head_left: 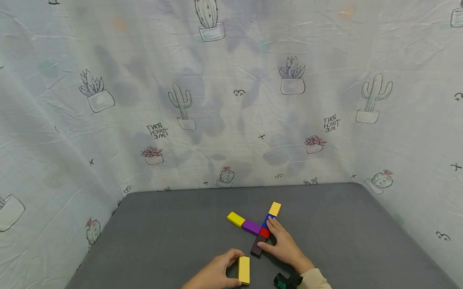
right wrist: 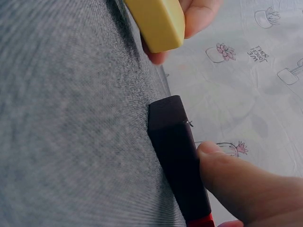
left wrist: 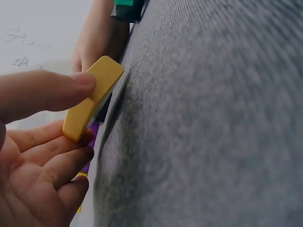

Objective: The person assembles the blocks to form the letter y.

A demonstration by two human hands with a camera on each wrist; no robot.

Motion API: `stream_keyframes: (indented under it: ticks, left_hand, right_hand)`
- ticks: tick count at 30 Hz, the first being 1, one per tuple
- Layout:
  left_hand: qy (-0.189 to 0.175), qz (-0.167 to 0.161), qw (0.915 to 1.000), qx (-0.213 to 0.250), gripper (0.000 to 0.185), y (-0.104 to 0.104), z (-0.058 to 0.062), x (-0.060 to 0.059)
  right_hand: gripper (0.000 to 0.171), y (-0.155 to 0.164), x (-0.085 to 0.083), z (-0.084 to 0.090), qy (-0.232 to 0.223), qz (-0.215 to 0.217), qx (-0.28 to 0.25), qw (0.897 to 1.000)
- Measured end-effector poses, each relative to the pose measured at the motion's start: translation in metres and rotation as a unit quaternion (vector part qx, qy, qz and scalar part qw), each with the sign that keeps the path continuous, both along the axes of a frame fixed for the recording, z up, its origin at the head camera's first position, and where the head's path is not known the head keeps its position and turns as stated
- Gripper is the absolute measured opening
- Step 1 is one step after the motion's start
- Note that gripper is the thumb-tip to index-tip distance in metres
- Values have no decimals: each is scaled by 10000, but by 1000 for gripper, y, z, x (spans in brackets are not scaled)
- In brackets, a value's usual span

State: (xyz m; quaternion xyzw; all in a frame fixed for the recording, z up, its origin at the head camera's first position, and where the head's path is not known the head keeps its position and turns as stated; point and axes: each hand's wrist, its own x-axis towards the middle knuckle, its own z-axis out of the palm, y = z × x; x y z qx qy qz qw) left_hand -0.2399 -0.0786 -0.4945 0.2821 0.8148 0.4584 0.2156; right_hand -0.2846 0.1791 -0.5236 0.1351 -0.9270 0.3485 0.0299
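Note:
Between thumb and fingertips my left hand (head_left: 218,272) pinches a yellow rectangular block (head_left: 244,271), near the front of the table. The left wrist view shows the thumb on one end of it and fingers at the other. My right hand (head_left: 285,246) lies over joined blocks, its thumb on a dark brown block (head_left: 257,248) and its fingertips at a blue block (head_left: 264,223). A red block (head_left: 264,232) sits at the junction. A purple block (head_left: 252,227) and a bright yellow block (head_left: 236,219) run left; a pale yellow block (head_left: 275,209) touches the blue one's far end.
The grey table (head_left: 173,233) has its far edge against a hanging curtain (head_left: 230,118) printed with cacti, which also runs along both sides. A black strap with a green patch (head_left: 282,284) is at the right wrist, beside a beige sleeve (head_left: 315,283).

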Motion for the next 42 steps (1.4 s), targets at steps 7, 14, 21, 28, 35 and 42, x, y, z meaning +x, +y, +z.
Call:
stream_keyframes:
  ticks: [7,14,21,28,35,42]
  left_hand:
    - [0,-148,9997,-179,54,4,-2,-2]
    - [144,-106,9989,-427,57,9,0,-7]
    - [225,-94,9979,-593,57,15,3,-10]
    - [324,-123,9972,-662,59,19,3,-10]
    - [314,-142,9964,-774,59,22,1,-13]
    - [332,-206,9947,-947,59,22,1,-16]
  right_hand:
    - [87,0,0,0,-1,10,-42,10000]
    - [87,1,-2,0,34,0,-23,10000]
    - [88,1,-3,0,86,-10,4,10000]
    - [87,1,-3,0,122,-25,21,9999]
    - [86,1,-1,-2,68,-32,88,9999]
    - [86,0,-1,-2,57,-18,44,10000]
